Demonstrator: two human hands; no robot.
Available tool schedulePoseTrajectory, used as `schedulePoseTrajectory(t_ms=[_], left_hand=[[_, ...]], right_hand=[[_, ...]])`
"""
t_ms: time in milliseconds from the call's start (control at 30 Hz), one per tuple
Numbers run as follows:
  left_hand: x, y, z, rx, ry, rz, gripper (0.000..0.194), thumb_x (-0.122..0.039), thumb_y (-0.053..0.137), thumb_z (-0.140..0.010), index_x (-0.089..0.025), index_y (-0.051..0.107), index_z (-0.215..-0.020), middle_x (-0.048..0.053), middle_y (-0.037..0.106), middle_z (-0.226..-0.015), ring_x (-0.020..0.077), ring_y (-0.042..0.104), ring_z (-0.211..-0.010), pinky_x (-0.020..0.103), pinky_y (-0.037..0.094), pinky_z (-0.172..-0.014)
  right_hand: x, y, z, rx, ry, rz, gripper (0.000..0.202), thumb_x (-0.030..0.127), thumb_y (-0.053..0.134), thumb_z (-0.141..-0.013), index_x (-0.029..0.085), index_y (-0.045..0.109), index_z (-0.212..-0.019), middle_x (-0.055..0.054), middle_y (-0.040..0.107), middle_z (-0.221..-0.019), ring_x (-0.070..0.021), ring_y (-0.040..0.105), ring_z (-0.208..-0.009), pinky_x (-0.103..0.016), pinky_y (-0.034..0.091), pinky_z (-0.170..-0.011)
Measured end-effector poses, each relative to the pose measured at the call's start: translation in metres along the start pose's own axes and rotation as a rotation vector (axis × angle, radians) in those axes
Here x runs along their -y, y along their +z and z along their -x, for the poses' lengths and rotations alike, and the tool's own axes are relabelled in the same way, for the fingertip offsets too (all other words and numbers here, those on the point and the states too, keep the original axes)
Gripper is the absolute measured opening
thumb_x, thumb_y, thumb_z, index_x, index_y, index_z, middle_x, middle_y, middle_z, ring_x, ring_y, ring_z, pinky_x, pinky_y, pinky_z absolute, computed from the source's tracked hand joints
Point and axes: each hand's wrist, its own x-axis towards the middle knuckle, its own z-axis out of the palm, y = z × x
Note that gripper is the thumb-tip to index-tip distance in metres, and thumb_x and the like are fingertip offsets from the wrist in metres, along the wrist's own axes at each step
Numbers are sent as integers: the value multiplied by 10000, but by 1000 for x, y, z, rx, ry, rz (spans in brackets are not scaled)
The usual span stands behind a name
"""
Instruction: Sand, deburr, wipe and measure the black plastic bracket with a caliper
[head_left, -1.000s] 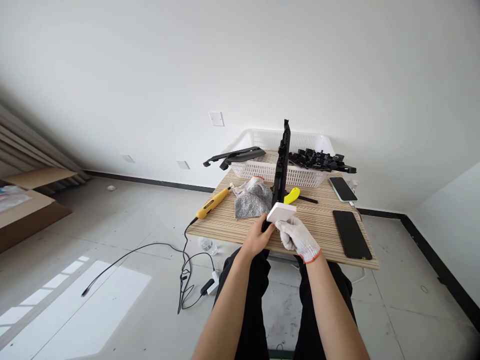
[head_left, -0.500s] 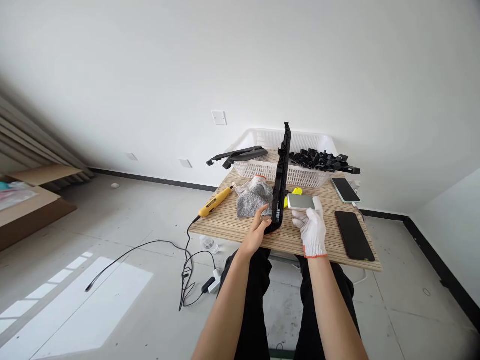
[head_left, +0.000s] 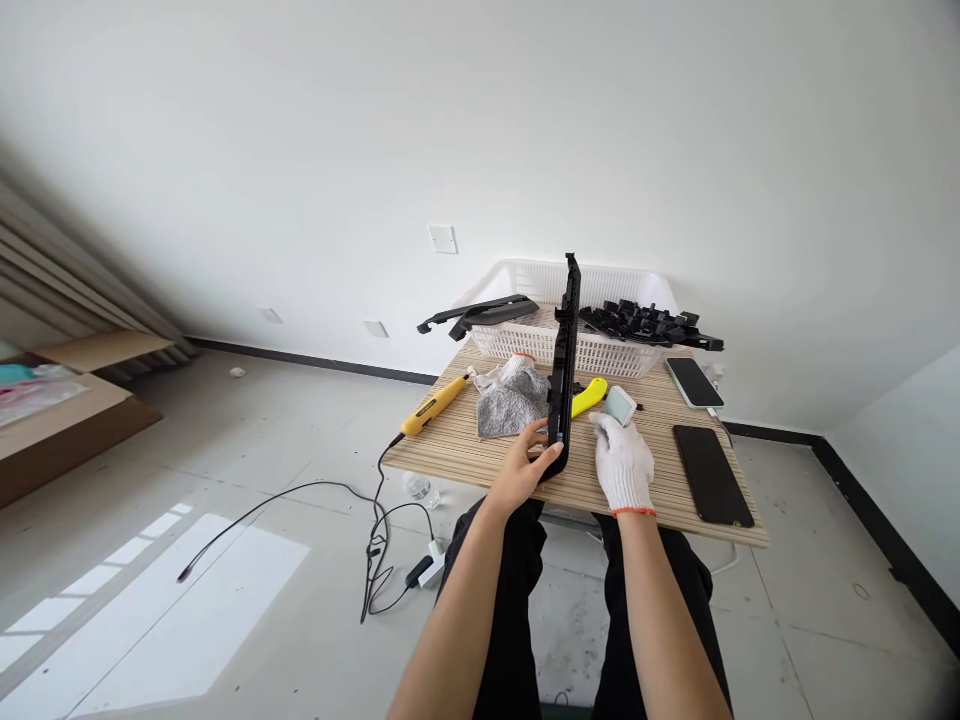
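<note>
My left hand, bare, grips the lower end of a long black plastic trim piece that stands upright over the table's front edge. My right hand wears a white knitted glove with an orange cuff. Its fingers are closed at a small white device with a grey face, tilted up just beyond them; the grip itself is partly hidden. Close by lies a yellow-handled tool, its far part behind the trim piece. A grey cloth and a white glove lie left of the trim piece.
A white plastic basket at the back carries black trim pieces and a pile of black parts. A yellow corded tool lies on the left. Two phones lie on the right. Cables trail over the floor.
My right hand has lowered and turned the white device, so its face looks narrower and more of the yellow handle shows. My left hand's fingers have closed around the trim piece's lower end.
</note>
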Motion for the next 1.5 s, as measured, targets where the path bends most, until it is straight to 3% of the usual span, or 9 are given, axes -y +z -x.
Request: schedulePoseTrajectory(t_ms=[233, 667, 800, 900, 1000, 1100, 1233, 1433, 1500], left_hand=[[-1, 1, 1, -4, -1, -28, 628, -596, 609, -863, -251, 445, -1360, 85, 627, -1142, 196, 697, -846, 156, 441, -384], [2, 1, -1, -23, 49, -15, 578, -563, 613, -878, -235, 455, -1327, 53, 647, -1051, 163, 672, -832, 215, 521, -575], [2, 2, 0, -23, 16, -11, 610, -584, 609, -869, -248, 431, -1346, 65, 627, -1092, 171, 671, -839, 173, 467, -462], [2, 2, 0, -22, 14, -6, 615, -577, 609, -871, -263, 406, -1360, 59, 616, -1095, 176, 671, -864, 156, 458, -433], [1, 2, 1, -15, 11, -4, 612, -565, 603, -880, -266, 392, -1371, 60, 613, -1103, 182, 673, -879, 157, 462, -437], [1, 2, 1, -16, 20, -3, 583, -542, 597, -893, -254, 403, -1361, 68, 621, -1105, 178, 681, -871, 169, 479, -482], [4, 1, -1, -13, 62, -6, 555, -523, 596, -902, -241, 420, -1346, 61, 640, -1072, 177, 679, -878, 214, 533, -582], [5, 1, -2, -25, 74, -33, 577, -550, 607, -888, -237, 434, -1341, 54, 647, -1049, 169, 655, -871, 225, 537, -599], [3, 2, -1, -18, 53, -28, 592, -563, 605, -883, -244, 424, -1347, 55, 632, -1057, 166, 650, -838, 205, 509, -520]], right_hand=[[6, 12, 14, -31, -294, 123, 359, 412, 546, -960, 297, 715, -1255, -146, 505, -1468, -340, 516, -1261, -515, 332, -1094], [6, 15, 15, -49, -343, 66, 351, 363, 534, -965, 258, 730, -1236, -164, 521, -1462, -323, 496, -1321, -504, 288, -1152], [3, 6, 11, -17, -228, -112, 376, 382, 509, -971, 299, 689, -1291, -134, 619, -1332, -311, 571, -1227, -462, 411, -1044], [-5, -9, 4, 9, -4, -344, 605, 497, 509, -954, 333, 424, -1530, -93, 700, -1112, -268, 672, -961, -388, 503, -814], [-12, -19, 2, 100, 40, -403, 890, 594, 592, -870, 281, 219, -1615, -27, 698, -842, -250, 664, -754, -361, 495, -693], [-10, -17, 7, 205, -52, -486, 737, 568, 563, -894, 304, 374, -1555, 7, 699, -778, -210, 655, -667, -346, 511, -702], [4, -3, 16, 220, -195, -483, 383, 419, 465, -974, 310, 672, -1276, -43, 765, -1085, -206, 719, -840, -327, 519, -830], [14, 7, 20, 142, -212, -231, 381, 345, 406, -999, 258, 699, -1225, -88, 776, -900, -235, 728, -812, -297, 494, -713], [13, 6, 19, 121, -212, -297, 378, 343, 419, -993, 263, 686, -1248, -89, 769, -1011, -237, 728, -900, -303, 511, -748]])
